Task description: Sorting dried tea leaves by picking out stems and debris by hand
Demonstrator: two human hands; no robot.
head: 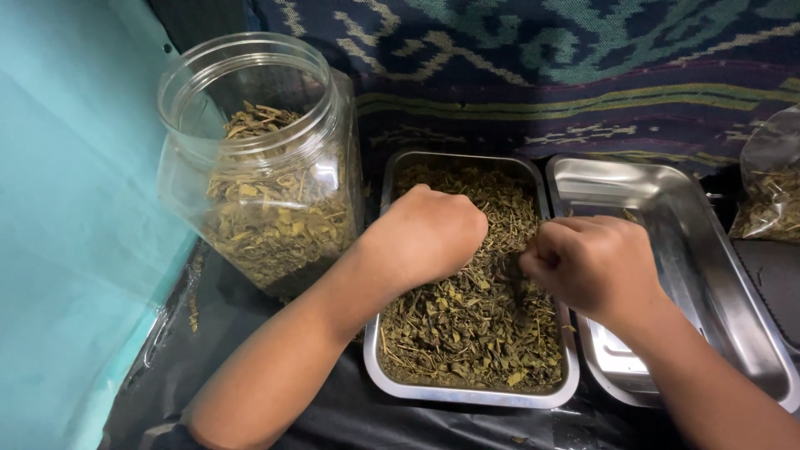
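A steel tray [467,395] in the middle holds a layer of dried green leaves and stems [467,329]. My left hand [425,235] rests curled on the leaves near the tray's left side, fingers bent down into them. My right hand [593,265] is at the tray's right edge, fingers pinched together over the leaves; what it pinches is hidden. A second steel tray [708,250] to the right is nearly bare, with a few bits at its far end.
A clear plastic jar [267,158], lid off and partly filled with the same dried leaves, stands left of the trays. A clear bag of leaves [771,187] lies at the far right. Patterned cloth [542,67] hangs behind, teal sheet [75,233] at left, black plastic underneath.
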